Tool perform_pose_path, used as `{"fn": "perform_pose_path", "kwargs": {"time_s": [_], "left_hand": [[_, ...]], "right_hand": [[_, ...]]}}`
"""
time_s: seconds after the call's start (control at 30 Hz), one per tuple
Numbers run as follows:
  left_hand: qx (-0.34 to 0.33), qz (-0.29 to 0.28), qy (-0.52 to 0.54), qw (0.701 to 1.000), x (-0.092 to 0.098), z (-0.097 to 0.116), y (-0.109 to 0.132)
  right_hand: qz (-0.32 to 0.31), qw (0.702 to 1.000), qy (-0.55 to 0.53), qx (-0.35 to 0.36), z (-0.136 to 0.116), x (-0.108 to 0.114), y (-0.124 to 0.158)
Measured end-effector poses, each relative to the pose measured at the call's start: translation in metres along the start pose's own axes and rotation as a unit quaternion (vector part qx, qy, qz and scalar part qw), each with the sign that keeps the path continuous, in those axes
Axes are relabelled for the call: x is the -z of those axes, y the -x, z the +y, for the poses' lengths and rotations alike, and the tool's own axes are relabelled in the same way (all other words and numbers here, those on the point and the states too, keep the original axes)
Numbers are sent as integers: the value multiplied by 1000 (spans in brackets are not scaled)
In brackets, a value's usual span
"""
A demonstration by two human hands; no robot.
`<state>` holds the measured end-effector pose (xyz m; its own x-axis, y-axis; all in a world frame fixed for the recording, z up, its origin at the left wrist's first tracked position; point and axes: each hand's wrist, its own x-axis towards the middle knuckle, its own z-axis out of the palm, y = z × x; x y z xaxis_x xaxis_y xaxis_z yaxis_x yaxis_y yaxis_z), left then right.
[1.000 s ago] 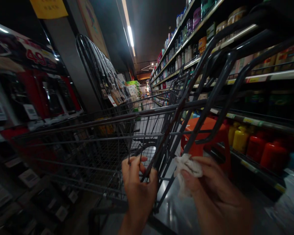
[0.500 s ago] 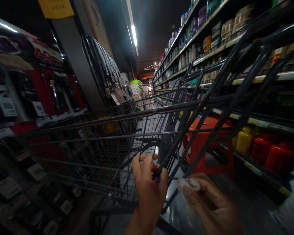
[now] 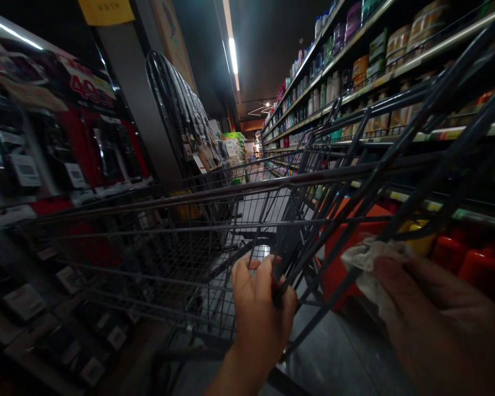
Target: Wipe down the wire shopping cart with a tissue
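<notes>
Dim store aisle; stocked shelves (image 3: 416, 66) along the right, hanging packaged goods (image 3: 107, 154) on the left. Grey wire shopping cart (image 3: 198, 195) across the middle. Left hand (image 3: 262, 302) near centre, fingers curled round the cart's frame. Right hand (image 3: 437, 308), near right, pinches a crumpled white wad (image 3: 365, 258), cloth or tissue, at a slanted cart bar; contact unclear. Red-orange stool (image 3: 334, 250) beyond the bars, right.

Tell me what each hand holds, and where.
Right hand: a white cloth, pinched at its bunched upper part. Left hand: the cart, by a slanted bar.
</notes>
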<state>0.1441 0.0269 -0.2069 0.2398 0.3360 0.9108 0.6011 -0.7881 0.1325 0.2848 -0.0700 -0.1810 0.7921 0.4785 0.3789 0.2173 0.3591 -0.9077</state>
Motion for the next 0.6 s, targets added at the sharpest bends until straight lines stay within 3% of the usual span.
{"fn": "perform_pose_path", "kwargs": {"time_s": [0.17,0.37,0.6], "left_hand": [[-54,21,-30,998,-4,-12,-5],[-65,34,1,997,-12,-21,-8],[-74,41,18,996,-17,-29,-10]], "right_hand": [[-62,998,15,24,9,-1,-1],[-170,985,-22,16,28,-8,5],[-203,977,-46,46,43,-17,15]]}}
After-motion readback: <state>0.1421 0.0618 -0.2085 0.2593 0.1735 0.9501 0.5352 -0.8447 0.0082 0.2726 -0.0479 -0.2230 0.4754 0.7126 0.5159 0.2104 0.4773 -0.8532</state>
